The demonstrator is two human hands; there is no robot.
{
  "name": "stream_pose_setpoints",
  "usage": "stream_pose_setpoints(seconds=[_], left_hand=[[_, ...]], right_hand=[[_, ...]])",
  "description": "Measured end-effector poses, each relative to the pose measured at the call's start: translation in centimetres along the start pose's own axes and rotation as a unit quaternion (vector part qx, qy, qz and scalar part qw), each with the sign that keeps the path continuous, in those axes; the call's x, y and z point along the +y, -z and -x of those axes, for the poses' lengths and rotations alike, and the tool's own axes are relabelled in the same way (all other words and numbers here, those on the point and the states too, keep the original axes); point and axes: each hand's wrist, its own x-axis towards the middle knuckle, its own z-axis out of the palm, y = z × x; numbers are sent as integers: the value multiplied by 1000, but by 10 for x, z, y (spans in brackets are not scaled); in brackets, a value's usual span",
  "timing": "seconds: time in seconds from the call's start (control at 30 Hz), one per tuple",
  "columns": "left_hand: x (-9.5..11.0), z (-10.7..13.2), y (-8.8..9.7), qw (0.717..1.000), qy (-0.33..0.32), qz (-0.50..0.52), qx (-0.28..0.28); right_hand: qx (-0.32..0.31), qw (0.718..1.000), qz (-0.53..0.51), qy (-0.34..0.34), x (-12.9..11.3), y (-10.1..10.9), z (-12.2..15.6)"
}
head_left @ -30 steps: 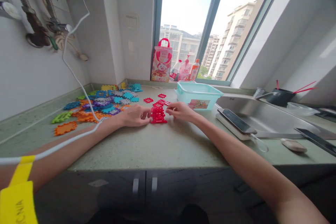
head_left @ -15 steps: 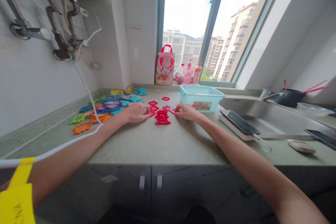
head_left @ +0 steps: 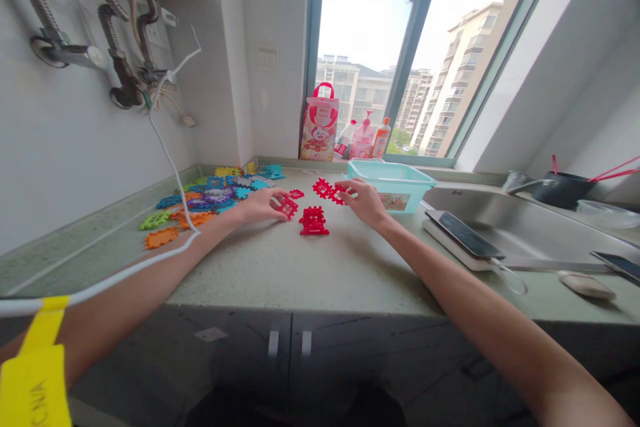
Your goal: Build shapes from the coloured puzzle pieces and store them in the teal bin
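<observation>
Red and openwork, a small plastic block of lattice plates (head_left: 315,221) stands upright on the pale green speckled counter (head_left: 280,273), set back from its front edge, between the person's two hands. Its broad foot runs roughly along that edge, one end toward each hand.

The left hand (head_left: 263,205) has thumb and fingers closed on a red square plastic tile (head_left: 287,208), tilted up, its near corner just beside the block's left side. On the other side, the right hand (head_left: 367,202) pinches a pair of red notched plastic tiles (head_left: 323,187) that reaches inward, slanting over the space behind the block. I can't tell from here whether those two are linked or only overlap. So the block lies to the right of the left fingertips, and nearer the front edge than the right ones; the left hand's tile looks the closer.

One more flat red piece (head_left: 297,194) lies behind the left hand's tile. Toward the counter's back left corner sprawls a heap of many-coloured plastic pieces (head_left: 215,195); behind the right hand sits a turquoise plastic tub (head_left: 420,201).
</observation>
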Motion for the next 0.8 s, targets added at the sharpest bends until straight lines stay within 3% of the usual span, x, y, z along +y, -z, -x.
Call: stream_pose_setpoints(seconds=[0.1, 0.23, 0.43, 0.6, 0.7, 0.8], left_hand=[[0, 1, -2, 999, -19, 27, 8], [-3, -1, -7, 999, -19, 45, 18], [-8, -5, -9, 999, -39, 8, 21], [0, -2, -11, 999, -34, -16, 19], [7, -1, -12, 998, -23, -21, 55], [17, 1, -11, 989, -58, -12, 133]], right_hand=[[8, 995, -96, 27, -11, 0, 1], [-65, 985, -155, 47, -28, -10, 10], [-104, 984, -136, 44, -42, -20, 19], [-119, 984, -80, 104, -40, -23, 20], [-111, 985, -58, 119, -38, -25, 21], [-75, 990, -58, 106, -39, -23, 20]])
